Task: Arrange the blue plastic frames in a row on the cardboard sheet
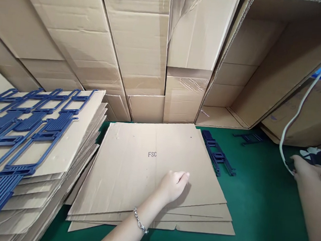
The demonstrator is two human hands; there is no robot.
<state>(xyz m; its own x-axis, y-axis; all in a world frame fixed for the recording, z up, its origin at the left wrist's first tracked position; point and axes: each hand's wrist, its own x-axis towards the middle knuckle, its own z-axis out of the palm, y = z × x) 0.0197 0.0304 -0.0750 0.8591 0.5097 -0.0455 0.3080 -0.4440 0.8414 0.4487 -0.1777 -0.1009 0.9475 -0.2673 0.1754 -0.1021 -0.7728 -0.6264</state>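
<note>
My left hand (pixel 174 185), with a chain bracelet on its wrist, is curled into a fist over the top sheet of a cardboard stack (pixel 127 177). Nothing shows in its fingers. The sheet lies flat and bears the letters FSC. At the far right, my right hand (pixel 309 168) is stretched out with fingers apart, beside a dark item with a pale part (pixel 315 153). That item's kind is unclear, and whether the hand touches it I cannot tell. A white cable (pixel 292 120) runs down to this hand. Dark blue plastic frame pieces (pixel 218 153) lie just right of the cardboard.
To the left stands a taller cardboard stack (pixel 75 165) with several blue plastic frames (pixel 51 126) on top. Cardboard boxes (pixel 136 39) form a wall behind. An open box (pixel 238 67) stands at the back right. Another dark piece (pixel 250 137) lies on the green table (pixel 265 204).
</note>
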